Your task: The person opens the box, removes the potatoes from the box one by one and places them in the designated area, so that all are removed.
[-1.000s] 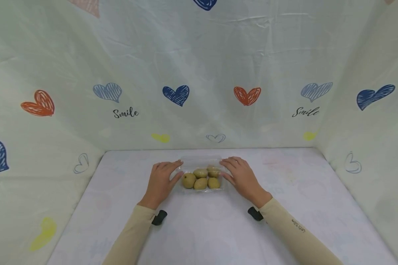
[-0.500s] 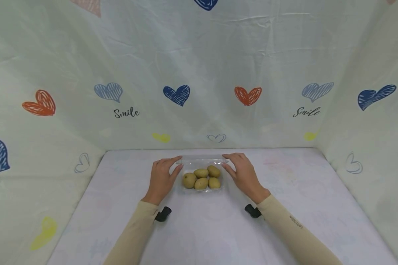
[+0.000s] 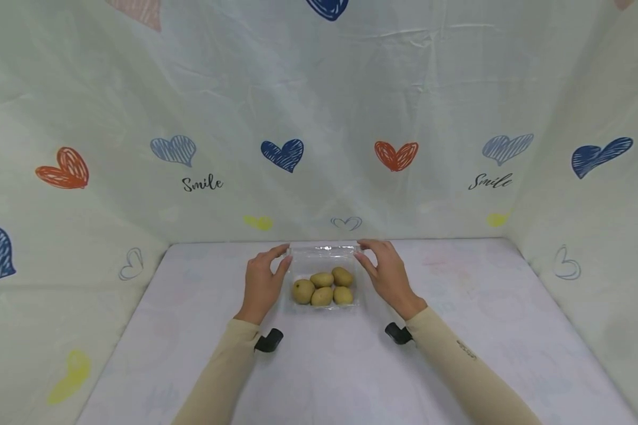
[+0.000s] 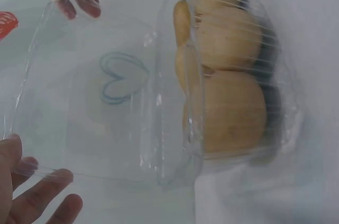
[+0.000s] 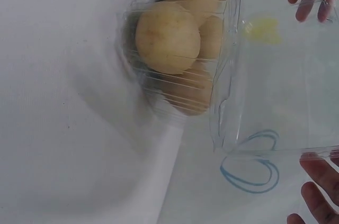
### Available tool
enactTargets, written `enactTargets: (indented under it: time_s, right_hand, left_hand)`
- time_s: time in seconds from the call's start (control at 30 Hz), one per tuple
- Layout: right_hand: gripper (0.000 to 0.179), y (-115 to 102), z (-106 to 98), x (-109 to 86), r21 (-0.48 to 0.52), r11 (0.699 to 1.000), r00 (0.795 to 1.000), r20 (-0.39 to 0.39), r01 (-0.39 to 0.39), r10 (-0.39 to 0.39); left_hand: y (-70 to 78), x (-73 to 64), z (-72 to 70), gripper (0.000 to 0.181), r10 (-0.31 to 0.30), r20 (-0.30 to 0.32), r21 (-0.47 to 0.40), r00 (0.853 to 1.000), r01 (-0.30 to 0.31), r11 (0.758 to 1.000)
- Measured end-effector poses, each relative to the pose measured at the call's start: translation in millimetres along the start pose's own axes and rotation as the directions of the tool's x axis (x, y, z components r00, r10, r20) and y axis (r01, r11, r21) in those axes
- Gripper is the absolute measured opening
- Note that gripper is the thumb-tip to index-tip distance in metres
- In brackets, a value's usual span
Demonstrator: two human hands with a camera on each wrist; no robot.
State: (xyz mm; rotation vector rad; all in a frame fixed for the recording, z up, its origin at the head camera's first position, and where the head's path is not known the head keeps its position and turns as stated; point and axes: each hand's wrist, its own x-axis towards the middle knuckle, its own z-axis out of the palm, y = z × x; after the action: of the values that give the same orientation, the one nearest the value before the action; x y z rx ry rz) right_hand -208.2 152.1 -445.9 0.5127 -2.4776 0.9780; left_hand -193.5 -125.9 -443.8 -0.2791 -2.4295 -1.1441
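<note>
Over the last second the lid (image 3: 323,252) has been swung up and toward the far side: first held low, seemingly over the far row of potatoes (image 3: 322,296), now raised above the far rim of the box (image 3: 326,307), to which it appears to be joined. Five potatoes (so judged by shape and skin) are seen uncovered from above, and access to them is judged to be gained. The lid's left edge is pinched between thumb and fingers by the left hand (image 3: 260,286), its right edge likewise by the right hand (image 3: 392,277); neither grip has been released. The box is seated on the tabletop (image 3: 324,366), near the middle, toward the far edge; no clear shift of it is noted. How firmly the lid is gripped cannot be told.
</note>
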Motion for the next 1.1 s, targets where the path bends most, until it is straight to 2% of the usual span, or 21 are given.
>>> enactTargets:
  time_s: [0.23, 0.33, 0.53, 0.73, 0.9, 1.1]
  right_hand:
    - [0.033, 1, 5, 4.1, 0.044, 0.998, 0.999, -0.012, -0.052, 0.052]
    - [0.032, 3, 7, 5.3, 0.050, 0.997, 0.998, -0.016, -0.066, 0.067]
    - [0.028, 8, 12, 7.2, 0.066, 0.993, 0.995, -0.029, -0.094, 0.097]
    - [0.024, 10, 15, 10.3, 0.083, 0.990, 0.992, -0.040, -0.118, 0.122]
    - [0.022, 13, 18, 13.3, 0.089, 0.986, 0.988, -0.035, -0.144, 0.148]
    - [0.022, 16, 21, 16.6, 0.103, 0.982, 0.986, -0.034, -0.156, 0.160]
  left_hand:
    - [1.4, 4.5, 1.3, 0.035, -0.113, 0.028, -0.086, 0.993, 0.115, 0.990]
    - [1.0, 6.1, 2.1, 0.035, -0.139, 0.031, -0.112, 0.990, 0.142, 0.984]
    - [-1.6, 8.9, 4.4, 0.035, -0.143, 0.029, -0.165, 0.989, 0.146, 0.976]
    - [-4.0, 10.7, 6.2, 0.036, -0.168, 0.050, -0.203, 0.985, 0.175, 0.963]
    - [-7.8, 12.4, 9.3, 0.042, -0.171, 0.080, -0.202, 0.982, 0.184, 0.962]
    - [-15.7, 13.2, 15.3, 0.044, -0.146, 0.094, -0.194, 0.985, 0.162, 0.968]
